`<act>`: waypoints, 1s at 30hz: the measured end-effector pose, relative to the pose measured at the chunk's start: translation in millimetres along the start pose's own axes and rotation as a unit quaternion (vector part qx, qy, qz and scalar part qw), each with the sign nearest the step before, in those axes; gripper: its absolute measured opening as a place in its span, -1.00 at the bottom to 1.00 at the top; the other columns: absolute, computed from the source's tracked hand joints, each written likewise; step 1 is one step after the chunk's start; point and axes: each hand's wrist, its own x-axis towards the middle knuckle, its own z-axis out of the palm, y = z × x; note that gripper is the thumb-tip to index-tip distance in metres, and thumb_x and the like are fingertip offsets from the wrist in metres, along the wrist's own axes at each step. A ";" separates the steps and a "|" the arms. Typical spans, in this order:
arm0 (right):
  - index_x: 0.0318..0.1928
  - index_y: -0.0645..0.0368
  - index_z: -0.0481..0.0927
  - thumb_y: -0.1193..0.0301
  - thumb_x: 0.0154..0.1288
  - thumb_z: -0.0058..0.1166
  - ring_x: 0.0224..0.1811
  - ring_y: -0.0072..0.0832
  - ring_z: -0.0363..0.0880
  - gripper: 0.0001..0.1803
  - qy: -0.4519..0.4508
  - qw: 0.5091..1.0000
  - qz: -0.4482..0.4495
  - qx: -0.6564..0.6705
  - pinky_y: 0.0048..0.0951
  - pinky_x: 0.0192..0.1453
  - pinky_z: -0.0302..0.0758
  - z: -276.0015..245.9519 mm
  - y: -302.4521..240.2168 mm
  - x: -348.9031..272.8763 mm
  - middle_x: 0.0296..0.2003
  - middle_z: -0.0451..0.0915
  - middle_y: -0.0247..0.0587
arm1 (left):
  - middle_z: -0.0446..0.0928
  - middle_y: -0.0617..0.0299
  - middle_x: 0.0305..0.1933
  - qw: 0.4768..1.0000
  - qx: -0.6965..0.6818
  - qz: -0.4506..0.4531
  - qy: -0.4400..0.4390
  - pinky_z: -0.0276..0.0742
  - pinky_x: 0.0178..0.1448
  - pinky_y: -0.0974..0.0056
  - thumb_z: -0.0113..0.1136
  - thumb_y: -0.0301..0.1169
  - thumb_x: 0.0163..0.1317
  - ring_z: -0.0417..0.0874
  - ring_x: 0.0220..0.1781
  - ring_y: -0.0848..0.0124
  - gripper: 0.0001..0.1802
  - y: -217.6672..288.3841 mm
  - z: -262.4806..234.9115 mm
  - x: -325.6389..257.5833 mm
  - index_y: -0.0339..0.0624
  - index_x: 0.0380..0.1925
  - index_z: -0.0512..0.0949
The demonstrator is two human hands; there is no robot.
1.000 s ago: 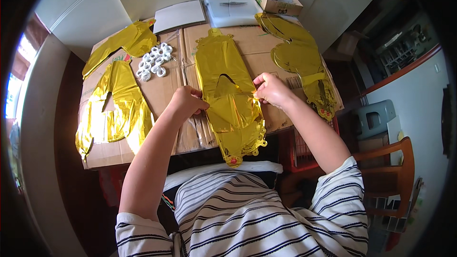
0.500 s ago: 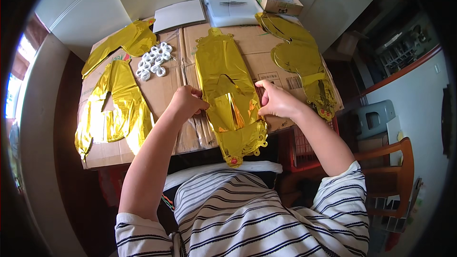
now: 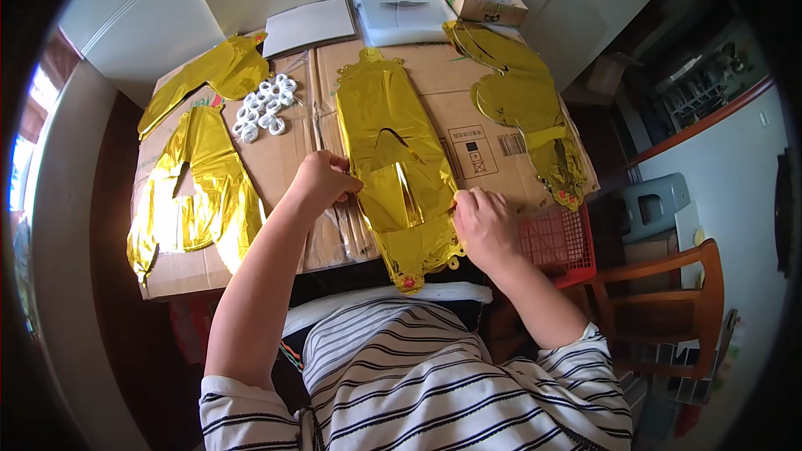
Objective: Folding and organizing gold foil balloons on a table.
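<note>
A flat gold foil balloon (image 3: 388, 113) lies lengthwise in front of me, its lower end with a red spot hanging over the table's near edge. My left hand (image 3: 322, 179) pinches its left edge between thumb and fingers. On the opposite side, my right hand (image 3: 486, 230) has its fingers curled onto the right edge, low down near the scalloped tabs. Another flat gold balloon (image 3: 205, 142) lies to the left, with a further gold balloon (image 3: 221, 65) behind it. Between these and the middle one sits a cluster of small white ribbon rolls (image 3: 266, 104).
Cardboard (image 3: 313, 238) covers the table. More gold balloons (image 3: 522, 100) lie along its right side. At the back are a white flat box (image 3: 309, 25), a clear plastic pack (image 3: 401, 21) and a small carton (image 3: 489, 4). A red basket (image 3: 555, 242) and wooden chair (image 3: 660, 301) stand at right.
My right hand has moved down and turned over, from a spread grip higher on the balloon's right edge to curled fingers lower down. My left hand stays at the left edge.
</note>
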 end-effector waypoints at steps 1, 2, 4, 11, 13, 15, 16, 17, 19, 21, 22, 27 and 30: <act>-0.26 0.16 0.41 0.53 0.20 0.10 -0.27 -0.15 0.55 -0.86 0.004 1.000 -0.003 -0.015 -0.10 -0.05 0.44 2.3 -0.6 -1.5 -0.35 0.49 -0.11 | 0.66 0.13 -0.38 1.000 -0.004 0.002 0.000 0.66 -0.34 0.35 0.51 -0.48 -0.11 0.70 -0.43 0.42 -0.51 0.9 -0.1 -0.9 -0.43 -0.14 0.58; -0.31 0.14 0.39 0.54 0.20 0.07 -0.31 -0.16 0.54 -0.88 0.022 1.000 -0.001 -0.020 -0.11 -0.09 0.45 3.7 -2.3 -1.5 -0.40 0.47 -0.12 | 0.66 0.13 -0.38 1.000 -0.002 0.002 0.000 0.66 -0.34 0.35 0.51 -0.49 -0.11 0.69 -0.43 0.42 -0.51 1.7 -0.3 -0.6 -0.43 -0.14 0.58; -0.31 0.15 0.38 0.55 0.19 0.08 -0.37 -0.15 0.54 -0.87 0.043 0.999 0.003 -0.021 -0.12 -0.16 0.48 4.6 -2.8 -0.8 -0.44 0.47 -0.12 | 0.65 0.13 -0.38 1.000 0.001 0.000 -0.001 0.66 -0.34 0.34 0.51 -0.49 -0.11 0.69 -0.44 0.41 -0.51 2.0 -0.1 -0.8 -0.43 -0.13 0.57; -0.32 0.19 0.36 0.60 0.12 0.12 -0.51 -0.08 0.59 -0.81 0.060 0.997 0.056 0.004 -0.09 -0.40 0.55 6.5 -2.3 4.1 -0.53 0.53 -0.07 | 0.64 0.11 -0.40 1.000 -0.016 0.004 -0.001 0.67 -0.35 0.33 0.48 -0.51 -0.09 0.68 -0.45 0.41 -0.54 2.9 1.0 -2.9 -0.43 -0.14 0.56; -0.31 0.19 0.37 0.59 0.10 0.15 -0.49 -0.08 0.60 -0.79 0.063 0.995 0.068 0.036 -0.09 -0.40 0.55 6.1 0.5 3.5 -0.52 0.53 -0.07 | 0.64 0.11 -0.41 1.000 -0.011 0.003 0.000 0.66 -0.35 0.33 0.47 -0.51 -0.09 0.68 -0.45 0.40 -0.54 3.0 1.3 -2.3 -0.42 -0.14 0.56; -0.30 0.20 0.38 0.57 0.08 0.18 -0.48 -0.07 0.60 -0.77 0.064 0.993 0.076 0.058 -0.08 -0.39 0.55 5.1 1.3 3.9 -0.50 0.54 -0.06 | 0.64 0.11 -0.41 1.000 -0.004 0.000 0.002 0.66 -0.35 0.33 0.47 -0.50 -0.09 0.68 -0.45 0.40 -0.53 6.0 1.3 -4.3 -0.42 -0.14 0.56; -0.29 0.20 0.39 0.56 0.07 0.19 -0.47 -0.07 0.60 -0.76 0.063 0.993 0.080 0.065 -0.08 -0.38 0.55 3.1 0.7 4.8 -0.50 0.54 -0.06 | 0.64 0.12 -0.41 1.000 0.000 -0.001 0.003 0.65 -0.35 0.33 0.47 -0.50 -0.09 0.68 -0.45 0.40 -0.53 7.1 1.3 -5.1 -0.42 -0.13 0.56; -0.29 0.20 0.39 0.54 0.06 0.21 -0.47 -0.06 0.60 -0.75 0.063 0.992 0.083 0.072 -0.08 -0.37 0.55 1.4 0.2 5.5 -0.49 0.54 -0.06 | 0.64 0.12 -0.41 1.000 -0.003 -0.001 0.003 0.65 -0.35 0.33 0.47 -0.50 -0.09 0.68 -0.45 0.40 -0.53 6.6 1.4 -4.6 -0.43 -0.13 0.56; -0.28 0.20 0.40 0.51 0.05 0.22 -0.43 -0.06 0.60 -0.74 0.056 0.993 0.077 0.065 -0.07 -0.31 0.55 -2.3 -1.4 4.7 -0.44 0.54 -0.06 | 0.64 0.12 -0.41 1.000 -0.009 -0.002 0.003 0.65 -0.36 0.34 0.47 -0.50 -0.09 0.68 -0.45 0.41 -0.52 4.8 1.2 -3.9 -0.43 -0.13 0.56; -0.28 0.19 0.41 0.48 0.07 0.22 -0.39 -0.06 0.60 -0.74 0.041 0.995 0.076 0.042 -0.06 -0.25 0.55 -3.3 -1.5 4.1 -0.40 0.54 -0.06 | 0.64 0.12 -0.41 1.000 -0.013 0.006 0.004 0.65 -0.36 0.33 0.47 -0.50 -0.09 0.68 -0.45 0.41 -0.52 0.9 1.1 -1.5 -0.43 -0.13 0.56; -0.27 0.19 0.41 0.47 0.08 0.22 -0.37 -0.06 0.60 -0.75 0.029 0.996 0.077 0.021 -0.06 -0.21 0.54 -2.6 -1.5 4.2 -0.39 0.54 -0.06 | 0.64 0.12 -0.41 1.000 -0.014 0.010 0.003 0.65 -0.37 0.33 0.47 -0.50 -0.09 0.68 -0.45 0.41 -0.53 -0.1 1.8 -0.6 -0.43 -0.13 0.56; -0.28 0.18 0.42 0.45 0.13 0.20 -0.34 -0.07 0.57 -0.78 0.011 0.998 0.055 -0.027 -0.09 -0.11 0.49 5.2 5.0 0.5 -0.36 0.53 -0.07 | 0.64 0.13 -0.41 1.000 -0.014 0.004 0.001 0.65 -0.38 0.33 0.48 -0.51 -0.11 0.68 -0.45 0.41 -0.51 2.1 2.0 -2.4 -0.43 -0.12 0.56; -0.29 0.18 0.41 0.45 0.14 0.19 -0.34 -0.08 0.57 -0.79 0.004 0.997 0.069 -0.030 -0.09 -0.11 0.48 7.3 4.6 -1.5 -0.38 0.53 -0.05 | 0.64 0.14 -0.41 1.000 -0.005 0.006 0.003 0.66 -0.37 0.32 0.48 -0.52 -0.11 0.68 -0.46 0.40 -0.51 2.9 2.0 -2.9 -0.43 -0.12 0.56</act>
